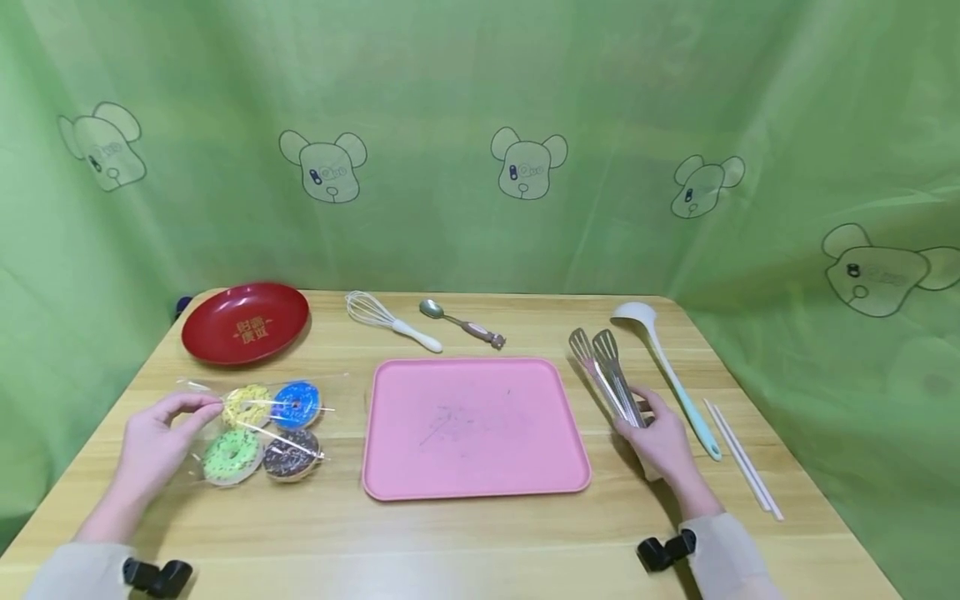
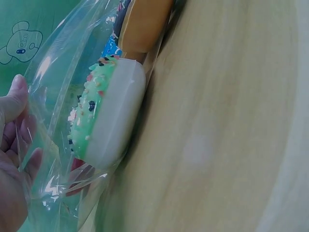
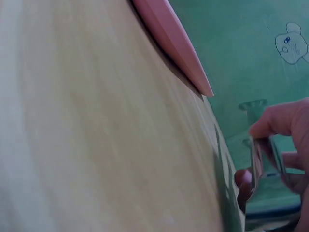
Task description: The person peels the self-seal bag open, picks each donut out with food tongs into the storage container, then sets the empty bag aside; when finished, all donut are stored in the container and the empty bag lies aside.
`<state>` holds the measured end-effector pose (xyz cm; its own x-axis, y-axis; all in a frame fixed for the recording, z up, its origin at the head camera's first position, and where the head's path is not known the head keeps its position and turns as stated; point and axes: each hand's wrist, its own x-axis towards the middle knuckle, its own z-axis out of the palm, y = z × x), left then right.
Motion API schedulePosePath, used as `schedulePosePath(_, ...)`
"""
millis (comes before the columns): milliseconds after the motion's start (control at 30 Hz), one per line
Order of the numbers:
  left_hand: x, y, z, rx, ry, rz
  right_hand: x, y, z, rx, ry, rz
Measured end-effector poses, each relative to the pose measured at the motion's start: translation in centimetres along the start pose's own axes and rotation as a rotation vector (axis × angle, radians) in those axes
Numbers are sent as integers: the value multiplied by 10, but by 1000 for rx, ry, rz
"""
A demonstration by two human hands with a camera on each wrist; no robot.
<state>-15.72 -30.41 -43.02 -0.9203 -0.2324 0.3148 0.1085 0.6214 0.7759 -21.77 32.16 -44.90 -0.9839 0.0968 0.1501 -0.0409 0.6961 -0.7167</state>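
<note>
My left hand (image 1: pixel 161 437) pinches the left edge of a clear plastic bag (image 2: pixel 50 121) that holds toy donuts. Inside are a yellow donut (image 1: pixel 246 406), a blue donut (image 1: pixel 302 403), a green donut (image 1: pixel 231 457) and a dark brown donut (image 1: pixel 288 457). On the right side, my right hand (image 1: pixel 660 433) grips metal tongs (image 1: pixel 617 385) near their handle end, with the slotted heads pointing away from me. The hand and the tongs' bent end (image 3: pixel 270 169) show at the right of the right wrist view.
Between the hands lies a pink tray (image 1: pixel 472 429). Behind are a red plate (image 1: pixel 225 333), a whisk (image 1: pixel 390 321) and a spoon (image 1: pixel 461 323). A ladle (image 1: pixel 667 367) and white chopsticks (image 1: pixel 742 458) lie to the right. Green curtain (image 1: pixel 465 75) surrounds the wooden table (image 1: pixel 420 542).
</note>
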Motion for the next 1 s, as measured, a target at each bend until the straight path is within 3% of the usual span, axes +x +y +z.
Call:
schedulePosePath(333,-1,-5,1,1,0,10,-2,-20,3,160,-12,-23)
schedulePosePath(600,2,-5,4,1,1,12,-3,-45,12,431,-211,-117)
schedulePosePath(833,1,-4,2,26,4,25,-8,-69,28,499,-375,-229)
schedulePosePath(1000,0,-6,-1,28,-4,25,-11,-88,41,610,-513,-310)
